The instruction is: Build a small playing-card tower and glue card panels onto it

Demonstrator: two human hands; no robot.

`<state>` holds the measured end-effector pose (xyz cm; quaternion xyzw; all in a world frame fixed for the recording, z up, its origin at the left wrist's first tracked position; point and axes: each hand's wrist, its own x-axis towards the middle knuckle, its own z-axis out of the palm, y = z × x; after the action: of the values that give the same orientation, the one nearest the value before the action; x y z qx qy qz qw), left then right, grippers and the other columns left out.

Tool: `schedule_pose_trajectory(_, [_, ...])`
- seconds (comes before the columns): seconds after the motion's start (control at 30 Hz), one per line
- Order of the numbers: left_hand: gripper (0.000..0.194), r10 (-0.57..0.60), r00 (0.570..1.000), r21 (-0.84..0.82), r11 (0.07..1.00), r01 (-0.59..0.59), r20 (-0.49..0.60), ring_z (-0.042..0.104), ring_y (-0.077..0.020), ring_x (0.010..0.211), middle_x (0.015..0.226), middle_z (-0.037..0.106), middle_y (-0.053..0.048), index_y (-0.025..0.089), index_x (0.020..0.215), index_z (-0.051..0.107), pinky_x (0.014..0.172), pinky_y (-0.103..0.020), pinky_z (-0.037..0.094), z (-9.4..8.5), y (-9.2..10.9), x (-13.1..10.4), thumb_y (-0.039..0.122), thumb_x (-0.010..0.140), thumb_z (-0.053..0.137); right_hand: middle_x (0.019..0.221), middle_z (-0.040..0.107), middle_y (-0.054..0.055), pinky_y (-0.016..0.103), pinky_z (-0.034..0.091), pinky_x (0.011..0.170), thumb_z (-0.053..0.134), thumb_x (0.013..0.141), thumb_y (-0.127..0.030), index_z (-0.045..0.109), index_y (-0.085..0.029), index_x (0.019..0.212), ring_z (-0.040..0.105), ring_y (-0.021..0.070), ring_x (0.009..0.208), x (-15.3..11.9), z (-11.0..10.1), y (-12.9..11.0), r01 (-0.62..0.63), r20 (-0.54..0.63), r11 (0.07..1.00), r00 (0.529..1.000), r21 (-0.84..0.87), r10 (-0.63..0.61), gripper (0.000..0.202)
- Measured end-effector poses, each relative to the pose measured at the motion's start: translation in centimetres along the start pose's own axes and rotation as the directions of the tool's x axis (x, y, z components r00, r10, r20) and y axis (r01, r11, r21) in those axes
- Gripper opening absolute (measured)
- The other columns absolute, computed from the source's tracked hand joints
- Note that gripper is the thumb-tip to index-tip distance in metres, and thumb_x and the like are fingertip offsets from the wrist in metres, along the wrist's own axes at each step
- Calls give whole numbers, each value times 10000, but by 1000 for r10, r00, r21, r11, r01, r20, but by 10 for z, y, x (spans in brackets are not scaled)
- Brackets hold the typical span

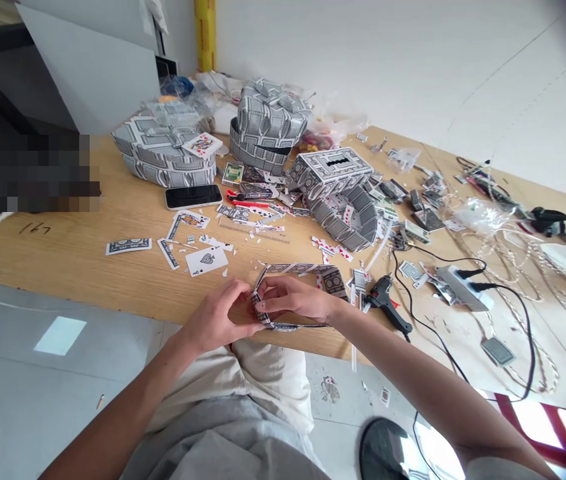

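Observation:
A many-sided ring of joined playing cards (pixel 335 283) stands at the table's front edge. My left hand (pixel 223 313) pinches the ring's left side from outside, thumb low and fingers bent above. My right hand (pixel 290 299) reaches inside the ring, its fingers pressed against the same left wall. The ace of spades (pixel 207 261) lies flat beyond my left hand, with cut card strips (pixel 168 254) beside it. To the right of the ring rests a black glue gun (pixel 387 303).
Woven card boxes (pixel 165 150) and a slotted card box (pixel 330 170) stand at the back, near a phone (pixel 193 196). An open card basket (pixel 345 217) sits mid-table. A power strip (pixel 463 288) with cables and scraps covers the right side.

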<state>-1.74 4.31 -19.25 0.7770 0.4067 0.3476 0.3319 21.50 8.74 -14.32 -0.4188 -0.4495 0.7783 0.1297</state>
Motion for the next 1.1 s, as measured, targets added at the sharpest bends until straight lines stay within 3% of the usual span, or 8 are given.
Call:
schedule_pose_trajectory(0.77, [484,70,996,-6,998,-70,53,743,-218,1047,1181,725,-36,252,1198,587,925,-324,597,1,0,0,215,839,910,803,694,-25,282,562,736,1063,621,-467,693,-164,883,659,146,749,2,-8,4,16,39,997,999,-69,-13,545])
schedule_pose_trajectory(1.1, [448,95,995,36,995,-94,-16,727,-250,1116,1198,712,-75,244,1228,622,984,-365,599,1,-2,-3,359,897,901,788,709,-39,289,607,755,1083,599,-433,682,-171,889,692,144,739,1,-7,3,-23,39,999,999,43,21,559])
